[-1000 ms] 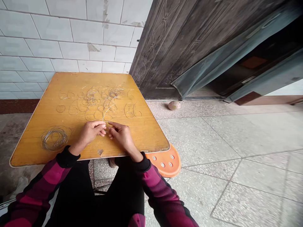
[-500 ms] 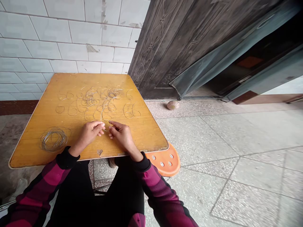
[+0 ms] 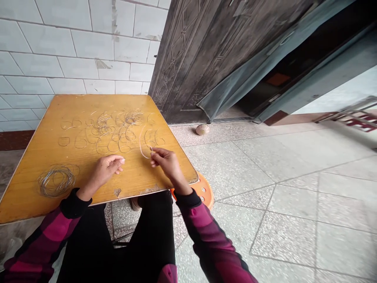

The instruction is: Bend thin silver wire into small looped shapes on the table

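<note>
Right hand [image 3: 167, 162], under my remote view, pinched shut on a curved wire [image 3: 140, 144] over the counter [image 3: 138, 179], toward its near right corner; left hand [image 3: 106, 169], thumb against forefinger, empty; wire coil [image 3: 57, 181] by the near left corner.

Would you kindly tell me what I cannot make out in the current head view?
In the head view:
- The end of the wire in the right hand: hidden by that hand.
- The left hand's palm: hidden by its curled pose.
- How many bent wires lie tangled: too thin and overlapping.
- Most of the orange stool: behind table and right sleeve.
- The red-slatted rack: blurred, cut off by the right edge.
</note>
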The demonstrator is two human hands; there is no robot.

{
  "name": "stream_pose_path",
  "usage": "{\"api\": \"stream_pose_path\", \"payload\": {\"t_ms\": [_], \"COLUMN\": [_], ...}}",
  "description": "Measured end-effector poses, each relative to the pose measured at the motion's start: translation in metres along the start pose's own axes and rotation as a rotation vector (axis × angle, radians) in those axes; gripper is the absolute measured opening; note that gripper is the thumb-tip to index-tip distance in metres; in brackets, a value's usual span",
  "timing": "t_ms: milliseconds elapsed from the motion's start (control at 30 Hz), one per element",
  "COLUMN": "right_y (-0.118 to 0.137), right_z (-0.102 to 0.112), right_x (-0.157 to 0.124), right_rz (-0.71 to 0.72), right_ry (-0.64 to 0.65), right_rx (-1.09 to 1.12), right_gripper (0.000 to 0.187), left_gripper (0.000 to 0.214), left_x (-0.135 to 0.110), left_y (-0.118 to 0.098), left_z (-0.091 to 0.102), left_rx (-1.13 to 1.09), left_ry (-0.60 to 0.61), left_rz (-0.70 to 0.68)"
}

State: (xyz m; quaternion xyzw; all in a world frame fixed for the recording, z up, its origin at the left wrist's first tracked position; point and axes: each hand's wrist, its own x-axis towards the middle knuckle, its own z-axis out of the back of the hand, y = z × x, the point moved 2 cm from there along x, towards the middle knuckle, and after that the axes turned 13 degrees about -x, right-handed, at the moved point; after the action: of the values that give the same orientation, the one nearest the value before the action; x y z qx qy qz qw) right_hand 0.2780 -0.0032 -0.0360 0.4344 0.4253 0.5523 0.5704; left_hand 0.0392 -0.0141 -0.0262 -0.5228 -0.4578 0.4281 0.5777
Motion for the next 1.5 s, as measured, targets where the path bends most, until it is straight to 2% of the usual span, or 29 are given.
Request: {"api": "stream_pose_path", "payload": {"t_ms": [100, 167, 300, 433, 633, 767, 867, 933, 1000, 1067, 1167, 1233, 1333, 1400, 1500], "right_y": [0.000, 0.000, -0.002, -0.006, -0.012, -0.011, -0.008, -0.006, -0.004, 0.000, 0.006, 0.010, 0.017, 0.022, 0.030], "right_z": [0.026, 0.032, 0.018, -0.004, -0.012, -0.008, -0.006, -0.008, -0.012, -0.021, -0.040, -0.057, -0.086, -0.106, -0.130], "right_x": [0.015, 0.029, 0.055, 0.069, 0.064, 0.053, 0.042, 0.033, 0.022, 0.009, -0.014, -0.028, -0.046, -0.056, -0.065], "right_rz": [0.001, -0.006, -0.041, -0.088, -0.078, 0.007, 0.138, 0.188, 0.236, 0.269, 0.331, 0.390, 0.474, 0.511, 0.550], "right_ry": [-0.073, -0.086, -0.078, -0.095, -0.114, -0.145, -0.223, -0.261, -0.252, -0.220, -0.139, -0.074, 0.007, 0.050, 0.103], "right_rx": [-0.101, -0.163, -0.288, -0.363, -0.432, -0.562, -0.761, -0.806, -0.785, -0.736, -0.676, -0.645, -0.580, -0.530, -0.469], "right_gripper": [0.043, 0.037, 0.029, 0.034, 0.039, 0.039, 0.036, 0.037, 0.039, 0.039, 0.037, 0.033, 0.027, 0.025, 0.024], "left_gripper": [0.029, 0.029, 0.027, 0.027, 0.025, 0.022, 0.020, 0.018, 0.016, 0.014, 0.014, 0.016, 0.019, 0.020, 0.022], "left_x": [-0.001, -0.001, 0.000, 0.001, 0.002, 0.000, -0.013, -0.030, -0.054, -0.080, -0.116, -0.131, -0.137, -0.132, -0.122], "left_y": [0.000, -0.001, -0.001, 0.003, 0.012, 0.011, 0.002, -0.008, -0.016, -0.019, -0.016, -0.012, -0.007, -0.004, -0.004], "left_z": [-0.001, -0.001, -0.002, -0.001, 0.000, -0.001, -0.001, 0.002, 0.012, 0.031, 0.073, 0.100, 0.123, 0.127, 0.127], "left_rx": [0.022, 0.025, 0.028, 0.018, -0.011, -0.020, 0.037, 0.146, 0.265, 0.358, 0.561, 0.738, 1.047, 1.187, 1.262], "left_ry": [0.012, 0.012, 0.013, 0.029, 0.065, 0.053, 0.063, 0.092, 0.082, 0.039, -0.152, -0.293, -0.373, -0.348, -0.304], "left_rz": [0.029, 0.041, 0.043, 0.030, 0.002, -0.025, -0.094, -0.184, -0.231, -0.254, -0.254, -0.248, -0.145, -0.087, -0.078]}}
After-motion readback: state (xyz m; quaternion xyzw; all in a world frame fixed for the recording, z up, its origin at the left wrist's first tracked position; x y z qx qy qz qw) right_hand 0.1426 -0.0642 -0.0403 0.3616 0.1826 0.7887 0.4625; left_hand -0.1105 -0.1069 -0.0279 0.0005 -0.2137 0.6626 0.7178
